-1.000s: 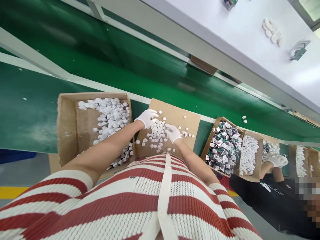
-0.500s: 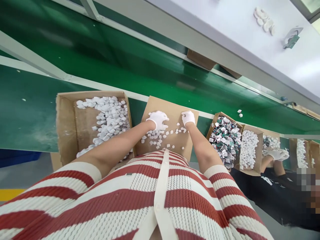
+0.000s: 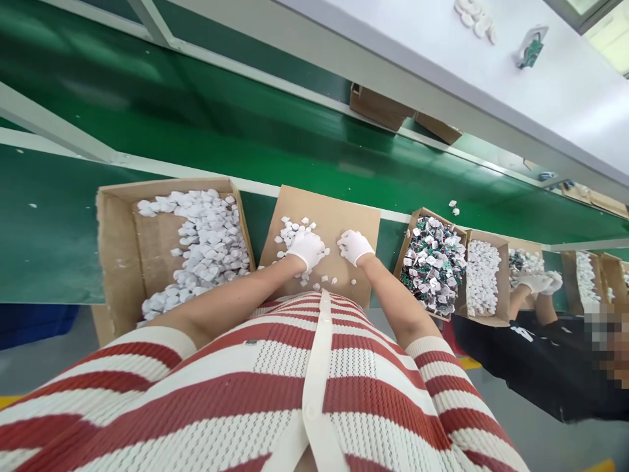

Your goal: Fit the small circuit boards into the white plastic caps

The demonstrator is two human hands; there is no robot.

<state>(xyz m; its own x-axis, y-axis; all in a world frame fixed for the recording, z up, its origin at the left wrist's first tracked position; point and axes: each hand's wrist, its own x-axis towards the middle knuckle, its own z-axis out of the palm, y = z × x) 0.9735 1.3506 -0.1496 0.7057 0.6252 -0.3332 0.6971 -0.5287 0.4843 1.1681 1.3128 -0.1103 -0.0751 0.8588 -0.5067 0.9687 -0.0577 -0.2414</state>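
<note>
Both of my hands wear white gloves and are over a flat cardboard sheet. My left hand lies among small white pieces, its fingers bent and closed; a piece shows at its fingertips. My right hand is a short way to the right, fingers curled down toward the cardboard; whatever they hold, if anything, is hidden. A few white pieces lie near the sheet's front edge. Left of the sheet is a cardboard box with many white pieces along its right side.
At the right, one box holds green-and-white parts and another holds white pieces. Farther right, a person's gloved hands are over more parts. A white shelf crosses above the green bench.
My left hand has moved down among the pieces, and more of them now show behind it. My right hand has shifted left and its fingers have curled. The view has shifted slightly.
</note>
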